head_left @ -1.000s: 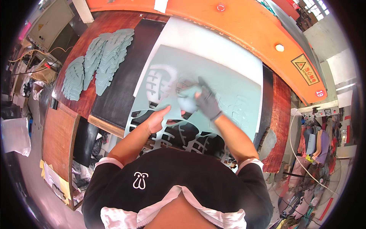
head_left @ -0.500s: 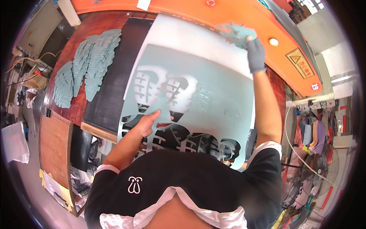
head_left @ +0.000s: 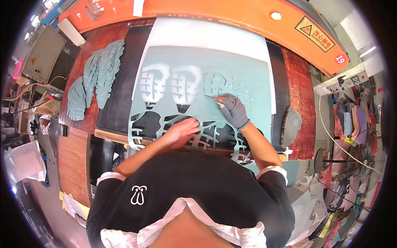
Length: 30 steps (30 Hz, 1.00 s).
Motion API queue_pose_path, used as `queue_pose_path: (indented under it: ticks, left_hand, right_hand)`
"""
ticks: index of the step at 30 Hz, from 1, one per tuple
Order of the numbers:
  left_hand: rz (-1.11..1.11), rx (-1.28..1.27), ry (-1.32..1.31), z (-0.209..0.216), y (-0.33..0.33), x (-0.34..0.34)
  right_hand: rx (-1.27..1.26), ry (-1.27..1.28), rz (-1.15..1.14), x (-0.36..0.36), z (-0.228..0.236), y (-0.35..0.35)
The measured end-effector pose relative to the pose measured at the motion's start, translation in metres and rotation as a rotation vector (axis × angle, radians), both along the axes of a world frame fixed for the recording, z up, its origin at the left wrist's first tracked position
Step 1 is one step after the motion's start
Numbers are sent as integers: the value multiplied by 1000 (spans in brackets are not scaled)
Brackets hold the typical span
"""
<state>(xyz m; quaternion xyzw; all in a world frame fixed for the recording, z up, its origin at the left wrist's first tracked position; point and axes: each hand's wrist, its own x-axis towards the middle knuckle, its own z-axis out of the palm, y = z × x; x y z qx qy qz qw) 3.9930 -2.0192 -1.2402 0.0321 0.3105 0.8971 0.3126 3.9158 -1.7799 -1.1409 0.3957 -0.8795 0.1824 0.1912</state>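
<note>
A blue-green foam sheet (head_left: 244, 66) lies in front of me with rows of sole-shaped cut-outs. My right hand (head_left: 235, 112), in a grey glove with bare fingertips, is closed at the lower end of a sole-shaped piece (head_left: 215, 84) that still sits within the sheet. Its fingertips pinch there, though the exact grip is partly hidden. To its right, more cut outlines show faintly in the foam. My bare left hand (head_left: 182, 133) is over the nearer cut-outs, fingers stretched toward a narrow strip of the sheet; it is slightly blurred and holds nothing visible.
Stacked blue-green sole pieces (head_left: 103, 74) lie at the left on a reddish-brown table (head_left: 132, 31). A grey oval thing with a scalloped edge (head_left: 292, 126) rests at the right. Across the far side runs an orange machine beam (head_left: 248, 10). A white board (head_left: 198, 35) lies under the sheet.
My right hand has come down from the orange beam to the sheet; the pieces it held aloft are gone from it. My left hand let go of the strip and shifted slightly right. The view has shifted.
</note>
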Motion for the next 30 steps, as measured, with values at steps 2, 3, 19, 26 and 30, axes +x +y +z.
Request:
queue_pose_path:
  ticks: [2,3,19,26,30]
  left_hand:
    - [-149,251,-77,0,23,-26]
    - [-109,233,-111,2,36,-32]
    - [-70,57,-59,-8,45,-51]
    - [-41,124,-67,-7,44,-48]
    - [-88,135,-61,-10,44,-51]
  right_hand:
    - [-45,-48,11,5,1,-1]
    - [-76,-60,49,8,1,0]
    - [-600,-377,-502,-128,93,26]
    - [-781,-163,-586,-214,226,37]
    - [-476,37,-323,-149,218,49]
